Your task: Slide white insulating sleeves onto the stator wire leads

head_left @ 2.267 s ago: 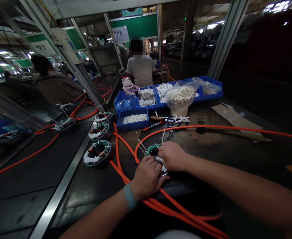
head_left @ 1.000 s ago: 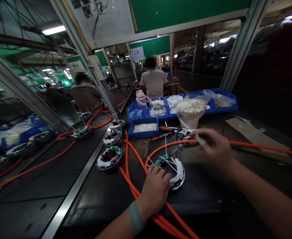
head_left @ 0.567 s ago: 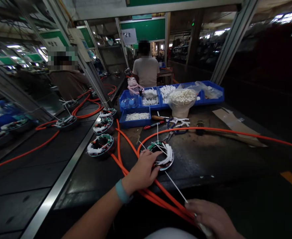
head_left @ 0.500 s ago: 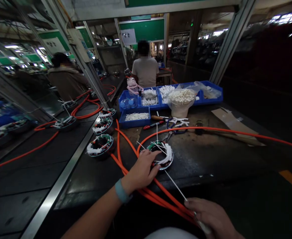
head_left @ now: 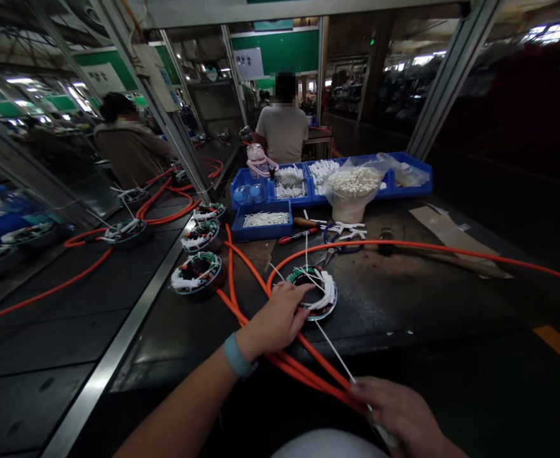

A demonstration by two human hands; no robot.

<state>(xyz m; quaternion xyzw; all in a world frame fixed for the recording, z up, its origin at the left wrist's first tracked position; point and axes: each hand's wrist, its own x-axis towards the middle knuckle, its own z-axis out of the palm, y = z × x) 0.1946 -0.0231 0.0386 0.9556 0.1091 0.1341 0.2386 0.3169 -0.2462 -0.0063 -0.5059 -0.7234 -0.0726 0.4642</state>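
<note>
A ring-shaped motor stator (head_left: 329,300) with a green circuit board and white sleeved wires lies on the dark bench. My left hand (head_left: 282,316) grips it at the near left rim, thumb and forefinger reaching across its top. Thin white cable ties stick up from the ring. One long white cable tie (head_left: 333,346) runs from the near rim down to my right hand (head_left: 396,410), whose fingers are closed round it. A pale piece shows under that hand, too dim to name. Orange cables (head_left: 303,374) pass beneath my left wrist.
Several more stators (head_left: 196,273) stand on the left. Behind are a blue tray of white ties (head_left: 266,220), a bag of white pieces (head_left: 353,191), a red marker (head_left: 297,236), pliers (head_left: 330,254) and cardboard (head_left: 456,238). A person (head_left: 282,130) sits farther back.
The whole view has shifted slightly, with the bench sitting a little higher and farther right. Both hands keep nearly the same hold, and the cable tie still stretches to my right hand.
</note>
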